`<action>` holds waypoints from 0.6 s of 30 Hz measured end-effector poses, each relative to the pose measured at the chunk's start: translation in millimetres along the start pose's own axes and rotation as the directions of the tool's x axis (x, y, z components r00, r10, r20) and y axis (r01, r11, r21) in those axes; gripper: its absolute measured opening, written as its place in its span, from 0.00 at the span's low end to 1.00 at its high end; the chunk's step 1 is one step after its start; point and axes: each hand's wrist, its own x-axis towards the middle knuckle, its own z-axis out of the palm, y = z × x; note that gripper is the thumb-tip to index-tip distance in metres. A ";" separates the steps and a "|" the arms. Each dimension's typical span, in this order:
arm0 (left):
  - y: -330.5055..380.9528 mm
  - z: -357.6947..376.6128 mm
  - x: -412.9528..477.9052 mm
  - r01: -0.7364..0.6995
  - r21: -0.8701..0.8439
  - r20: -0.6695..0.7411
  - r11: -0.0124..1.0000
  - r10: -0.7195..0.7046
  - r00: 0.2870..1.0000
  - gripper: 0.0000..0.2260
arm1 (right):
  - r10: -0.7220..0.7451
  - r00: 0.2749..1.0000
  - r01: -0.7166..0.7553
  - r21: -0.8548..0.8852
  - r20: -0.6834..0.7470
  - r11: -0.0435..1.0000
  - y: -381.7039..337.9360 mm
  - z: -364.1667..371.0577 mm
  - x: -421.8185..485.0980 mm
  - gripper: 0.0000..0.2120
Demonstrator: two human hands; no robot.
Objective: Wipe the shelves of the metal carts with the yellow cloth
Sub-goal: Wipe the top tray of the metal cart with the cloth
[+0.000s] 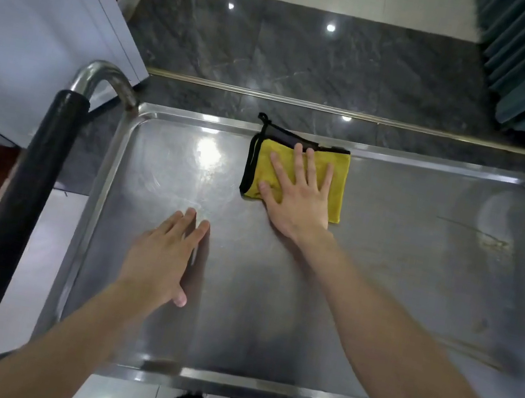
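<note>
Here we see the metal cart's top shelf (375,304), our left hand (157,257) lying flat on it, fingers straight and together. Our right hand (296,197) presses spread fingers onto the folded yellow cloth (336,183) near the far rim.

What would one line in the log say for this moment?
step: wiping cart shelf | right hand: pressing yellow cloth flat near far rim | left hand: flat at shelf, contact unclear | smudges: right end
</note>
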 end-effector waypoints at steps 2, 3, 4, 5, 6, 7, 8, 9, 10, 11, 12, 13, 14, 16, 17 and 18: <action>0.0 -1.6 -1.3 -0.014 0.001 0.002 1.000 0.014 1.000 0.67 | -0.055 0.998 0.055 0.009 -0.012 0.998 -2.6 2.6 -37.3 0.34; 0.8 -2.8 -2.9 -0.016 -0.002 -0.001 1.000 0.016 1.000 0.67 | -0.071 0.997 0.071 0.024 -0.028 0.997 -5.4 7.5 -68.8 0.33; 1.0 -3.8 -4.7 -0.016 0.004 -0.006 1.000 0.016 1.000 0.68 | -0.069 0.997 0.070 0.044 -0.042 0.997 -9.3 12.9 -103.0 0.33; 0.8 -4.3 -6.0 -0.019 0.019 -0.013 1.000 0.020 1.000 0.68 | -0.054 0.997 0.057 0.060 -0.046 0.997 -12.8 17.1 -131.7 0.32; 0.7 -4.2 -6.2 -0.029 0.029 -0.019 0.999 0.030 0.999 0.68 | -0.016 0.999 0.019 0.077 -0.040 0.997 -16.0 20.3 -149.7 0.33; 0.6 -3.3 -6.3 -0.040 0.035 -0.023 0.999 0.041 0.999 0.68 | 0.042 0.999 -0.040 0.093 -0.026 0.995 -18.8 22.7 -155.7 0.33; 0.3 -1.5 -6.2 -0.043 0.037 -0.025 0.998 0.044 0.999 0.68 | 0.102 0.995 -0.100 0.090 -0.009 0.991 -22.2 22.9 -151.4 0.35; 0.0 -1.0 -6.0 -0.040 0.042 -0.029 0.998 0.041 0.999 0.68 | 0.152 0.988 -0.151 0.068 -0.005 0.986 -24.7 22.6 -137.6 0.36; -0.4 -0.7 -4.3 -0.040 0.052 -0.033 0.998 0.041 0.999 0.68 | 0.179 0.984 -0.178 0.055 -0.004 0.982 -25.1 21.4 -116.6 0.37; -1.4 0.5 -2.6 -0.050 0.057 -0.038 0.997 0.053 0.998 0.68 | 0.185 0.983 -0.184 0.062 -0.007 0.981 -23.5 18.6 -90.4 0.38; -2.3 2.3 -1.4 -0.059 0.059 -0.043 0.997 0.062 0.997 0.68 | 0.182 0.983 -0.181 0.072 -0.009 0.981 -19.9 14.1 -62.0 0.39; -2.6 4.9 -0.7 -0.055 0.062 -0.049 0.997 0.058 0.997 0.68 | 0.175 0.985 -0.174 0.071 -0.007 0.982 -13.7 9.7 -33.5 0.39; -2.7 6.9 -0.3 -0.048 0.069 -0.058 0.996 0.052 0.997 0.68 | 0.168 0.986 -0.168 0.060 0.004 0.984 -7.1 5.4 -7.7 0.40; -2.9 8.8 -0.2 -0.051 0.070 -0.073 0.996 0.056 0.996 0.67 | 0.164 0.986 -0.165 0.038 0.024 0.986 -0.1 1.9 24.6 0.40; -3.5 9.2 -0.4 -0.055 0.069 -0.074 0.996 0.060 0.995 0.67 | 0.156 0.987 -0.157 0.032 0.024 0.987 -1.7 2.8 24.3 0.40; -3.7 10.0 -0.8 -0.054 0.069 -0.076 0.996 0.059 0.995 0.67 | 0.145 0.989 -0.145 0.032 0.012 0.989 -5.4 6.7 11.2 0.39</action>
